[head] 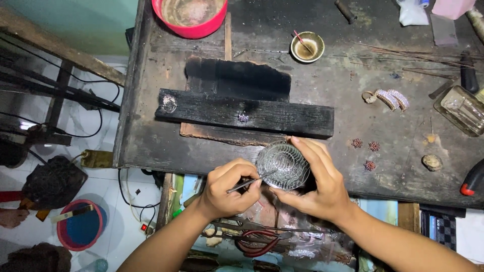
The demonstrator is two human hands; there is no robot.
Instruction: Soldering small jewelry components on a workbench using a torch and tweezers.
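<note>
Right at the near edge of the dark worktop [151, 146], the right hand [322, 186] grips a small round glass dish [283, 165], fingers wrapped round its right rim and thumb under it. Dish is ribbed or patterned; what lies inside is hard to make out through the glare. Left hand [229, 189] is closed in a pinch on thin metal tweezers [244, 185], tip touching the dish's left rim. Tweezer tip itself is too small to read, can't tell if it grips anything.

Behind the hands lies a charred wood block [282, 118] with a tiny sparkly piece [243, 118] on it, detail unclear. Right of it: three small reddish bead clusters [367, 151], a pair of pale stone-set curved pieces [392, 98], a little brass bowl [307, 47]. Red bowl [190, 15] cut off at top edge. Glass container [463, 110] and black-red tool handle [473, 180] cut off at right. Below the worktop, red-handled pliers [257, 242] partly hidden by the forearms, clutter around them blurred.
</note>
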